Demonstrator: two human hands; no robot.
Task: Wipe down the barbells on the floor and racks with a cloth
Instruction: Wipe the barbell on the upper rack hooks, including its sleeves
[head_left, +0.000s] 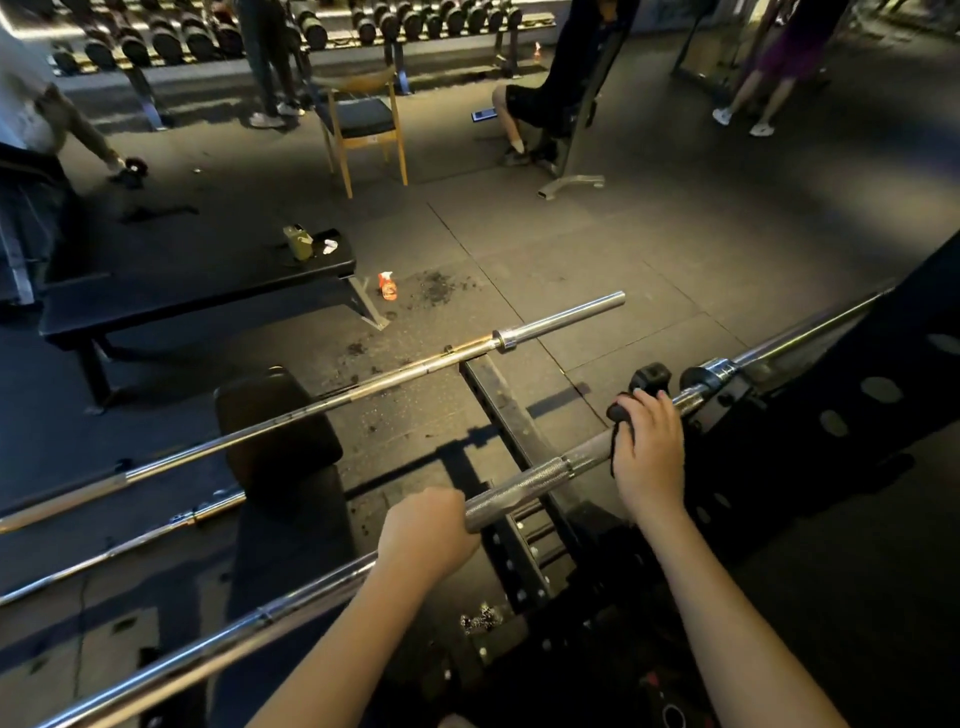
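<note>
Two bare forearms show at the lower edge: the left forearm (332, 649) at about 6 o'clock, the right forearm (727, 613) at about 5 o'clock. Both are uncovered from the frame edge to the fingertips. The left grip (423, 535) and right grip (649, 452) are ungloved hands. Short, pale nails show at the right grip's 12 o'clock end.

I'm counting 3 barbells: nearest bar (519, 491), middle bar (363, 387), left bar (130, 545). I'm using 2 hands, left hand (423, 535) & right hand (649, 447), w/ 1 cloth (621, 413). Also seeing 1 spray bottle (387, 286), 1 wooden chair (363, 119).
</note>
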